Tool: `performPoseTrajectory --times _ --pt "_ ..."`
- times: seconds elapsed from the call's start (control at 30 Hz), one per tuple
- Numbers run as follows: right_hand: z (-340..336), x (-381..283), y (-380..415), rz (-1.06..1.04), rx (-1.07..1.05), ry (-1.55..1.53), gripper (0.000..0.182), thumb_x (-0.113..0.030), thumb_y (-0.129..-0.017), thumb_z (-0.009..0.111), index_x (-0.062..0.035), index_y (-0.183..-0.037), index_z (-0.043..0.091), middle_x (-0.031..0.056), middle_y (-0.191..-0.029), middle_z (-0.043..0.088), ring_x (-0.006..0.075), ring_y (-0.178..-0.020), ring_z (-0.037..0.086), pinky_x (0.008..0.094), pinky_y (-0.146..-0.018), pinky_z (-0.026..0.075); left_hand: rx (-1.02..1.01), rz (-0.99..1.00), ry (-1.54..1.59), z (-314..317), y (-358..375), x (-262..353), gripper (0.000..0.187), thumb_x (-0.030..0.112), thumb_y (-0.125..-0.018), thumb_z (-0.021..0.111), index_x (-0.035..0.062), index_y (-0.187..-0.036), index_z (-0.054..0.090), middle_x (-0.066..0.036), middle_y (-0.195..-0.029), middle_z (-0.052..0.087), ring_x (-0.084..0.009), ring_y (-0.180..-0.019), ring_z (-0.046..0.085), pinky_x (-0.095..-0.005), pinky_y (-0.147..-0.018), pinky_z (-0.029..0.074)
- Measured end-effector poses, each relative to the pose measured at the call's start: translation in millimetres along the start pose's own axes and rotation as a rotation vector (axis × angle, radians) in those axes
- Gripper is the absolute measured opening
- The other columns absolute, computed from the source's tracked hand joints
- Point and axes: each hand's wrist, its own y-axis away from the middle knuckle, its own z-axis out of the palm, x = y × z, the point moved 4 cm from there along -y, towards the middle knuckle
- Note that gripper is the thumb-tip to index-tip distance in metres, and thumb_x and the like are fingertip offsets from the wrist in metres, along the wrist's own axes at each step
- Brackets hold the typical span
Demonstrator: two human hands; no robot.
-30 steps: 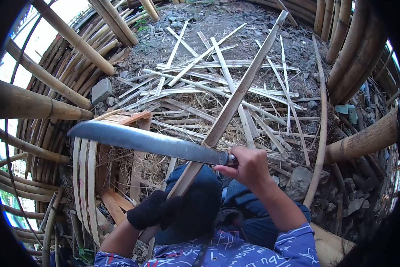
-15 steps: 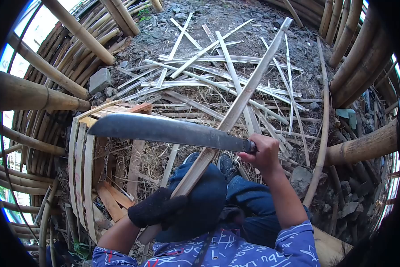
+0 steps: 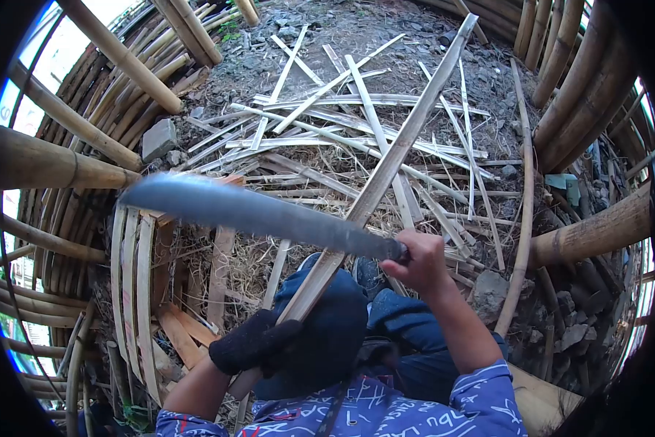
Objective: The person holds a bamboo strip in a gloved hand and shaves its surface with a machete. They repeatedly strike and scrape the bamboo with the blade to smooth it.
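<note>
My right hand (image 3: 419,264), bare, is closed round the handle of a machete (image 3: 258,217). Its long, broad blade points left and is slightly blurred, crossing over a split bamboo strip (image 3: 389,164). In a black glove, my left hand (image 3: 256,341) grips the lower part of that strip. The strip slants from beside my left side, over my bent knee (image 3: 327,309), up to the far right. Its lower end passes below the glove.
Thin bamboo slats (image 3: 371,109) lie crisscrossed on the ground ahead. A wooden crate (image 3: 134,291) of curved slats stands at left. Thick bamboo poles (image 3: 65,160) rise on both sides. A concrete block (image 3: 159,140) sits at back left, a rock (image 3: 490,291) at right.
The machete blade has swung, its tip moving left and slightly up, while the handle has dropped a little. The left hand keeps its hold on the strip. The whole view has shifted slightly.
</note>
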Motion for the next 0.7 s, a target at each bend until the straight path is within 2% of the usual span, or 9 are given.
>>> performPoseTrajectory --times 0.1,0.17,0.27,0.37,0.47,0.53,0.6,0.67,0.7 --pt "-5.9 21.6 -5.0 -0.076 0.025 0.051 0.062 -0.068 -0.073 0.062 -0.0083 -0.058 0.051 0.0068 -0.049 0.047 0.0270 -0.045 0.056 0.0378 -0.043 0.044 0.002 0.033 -0.109 -0.9 3.2 1.7 0.047 0.045 -0.091 0.054 0.0034 -0.070 0.054 -0.004 -0.051 0.051 -0.0146 -0.041 0.053 -0.0280 -0.039 0.042" --pt "-3.0 31.4 -1.5 -0.071 0.021 0.165 0.063 -0.069 -0.073 0.061 -0.0090 -0.057 0.049 0.0060 -0.048 0.046 0.0260 -0.045 0.056 0.0378 -0.042 0.044 -0.003 -0.047 -0.073 -0.5 4.3 4.1 0.046 0.044 -0.091 0.054 0.0032 -0.069 0.055 -0.004 -0.051 0.052 -0.0146 -0.041 0.053 -0.0279 -0.039 0.041" --pt "6.5 17.2 6.6 -0.009 0.081 0.128 0.066 -0.072 -0.073 0.058 -0.0093 -0.055 0.048 0.0060 -0.048 0.045 0.0263 -0.043 0.054 0.0375 -0.041 0.042 -0.030 0.008 0.011 -2.2 -0.2 -0.3 0.046 0.042 -0.092 0.054 0.0032 -0.068 0.054 -0.005 -0.051 0.052 -0.0145 -0.041 0.053 -0.0277 -0.039 0.041" --pt "-5.2 24.4 -0.6 -0.070 0.109 0.084 0.066 -0.072 -0.073 0.058 -0.0090 -0.056 0.047 0.0057 -0.048 0.045 0.0253 -0.044 0.054 0.0372 -0.041 0.042 -0.035 0.055 -0.043 -1.6 2.2 1.0 0.043 0.040 -0.092 0.054 0.0041 -0.067 0.053 -0.004 -0.051 0.051 -0.0145 -0.041 0.053 -0.0279 -0.039 0.041" --pt "-2.1 30.1 -3.9 -0.126 0.090 0.161 0.067 -0.073 -0.073 0.057 -0.0086 -0.056 0.048 0.0053 -0.049 0.047 0.0233 -0.044 0.055 0.0363 -0.041 0.042 -0.052 -0.076 0.057 -0.9 -1.0 4.0 0.043 0.040 -0.092 0.054 0.0053 -0.067 0.052 -0.004 -0.051 0.050 -0.0135 -0.040 0.051 -0.0274 -0.038 0.040" --pt "8.5 21.4 -1.1 -0.009 0.067 0.219 0.069 -0.076 -0.073 0.054 -0.0094 -0.054 0.046 0.0047 -0.047 0.045 0.0229 -0.041 0.052 0.0357 -0.040 0.042 -0.075 -0.086 0.127 0.9 -1.7 3.4 0.043 0.040 -0.092 0.053 0.0062 -0.066 0.050 -0.003 -0.051 0.048 -0.0128 -0.039 0.049 -0.0272 -0.038 0.039" --pt "7.7 19.6 -1.8 -0.018 0.078 0.195 0.069 -0.075 -0.073 0.054 -0.0098 -0.053 0.045 0.0041 -0.047 0.044 0.0221 -0.041 0.052 0.0352 -0.040 0.042 -0.094 -0.102 0.196 3.1 -2.8 2.3 0.043 0.041 -0.092 0.053 0.0072 -0.065 0.049 -0.002 -0.050 0.046 -0.0122 -0.039 0.047 -0.0270 -0.037 0.037" --pt "0.5 27.6 -0.4 -0.121 0.059 0.126 0.064 -0.069 -0.074 0.059 -0.0098 -0.055 0.047 0.0045 -0.048 0.047 0.0216 -0.042 0.055 0.0349 -0.041 0.044 0.021 0.019 0.117 2.2 3.1 0.9 0.043 0.041 -0.093 0.051 0.0086 -0.064 0.046 0.000 -0.049 0.042 -0.0111 -0.037 0.043 -0.0269 -0.037 0.036" --pt "-9.1 35.7 -7.0 -0.130 0.036 0.154 0.061 -0.066 -0.075 0.062 -0.0095 -0.056 0.049 0.0058 -0.050 0.051 0.0222 -0.044 0.056 0.0352 -0.042 0.045 0.026 0.010 0.118 1.2 3.3 3.0 0.043 0.041 -0.093 0.051 0.0086 -0.064 0.046 0.000 -0.049 0.042 -0.0111 -0.037 0.043 -0.0269 -0.037 0.036"
